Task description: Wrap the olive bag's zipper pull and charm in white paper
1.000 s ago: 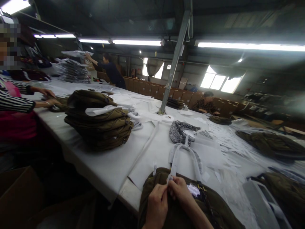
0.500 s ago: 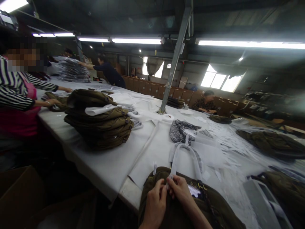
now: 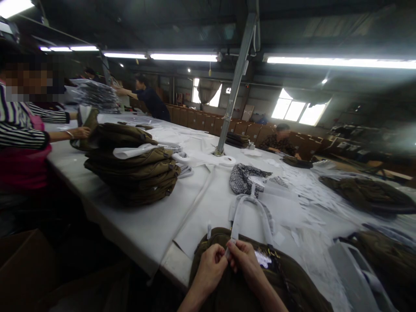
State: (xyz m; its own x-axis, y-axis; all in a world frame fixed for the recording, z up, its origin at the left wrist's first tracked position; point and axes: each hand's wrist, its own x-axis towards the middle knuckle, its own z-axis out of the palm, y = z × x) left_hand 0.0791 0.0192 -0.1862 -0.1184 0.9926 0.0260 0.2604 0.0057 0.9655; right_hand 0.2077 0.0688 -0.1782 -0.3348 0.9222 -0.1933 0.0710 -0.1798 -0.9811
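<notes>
An olive-green bag point(image 3: 292, 290) lies at the near edge of the white table point(image 3: 139, 221), right in front of me. Its pale grey carry handles point(image 3: 250, 212) stretch away from me over the cloth. My left hand point(image 3: 208, 268) and my right hand point(image 3: 245, 260) meet on the bag's top edge. Both pinch a small white strip point(image 3: 228, 249) at the base of a handle, fingers closed on it. A white patch point(image 3: 262, 258) shows on the bag just right of my right hand.
A stack of folded olive bags point(image 3: 133, 167) stands on the table's left half. A person in a striped top point(image 3: 22, 130) handles a bag at far left. A slanted metal pole point(image 3: 232, 86) rises from mid-table, beside a speckled cloth point(image 3: 243, 177). More olive bags point(image 3: 367, 195) lie right.
My left hand has curled tighter onto the white strip and its wrist has swung left. The person in stripes has lifted a bag upright beside the stack.
</notes>
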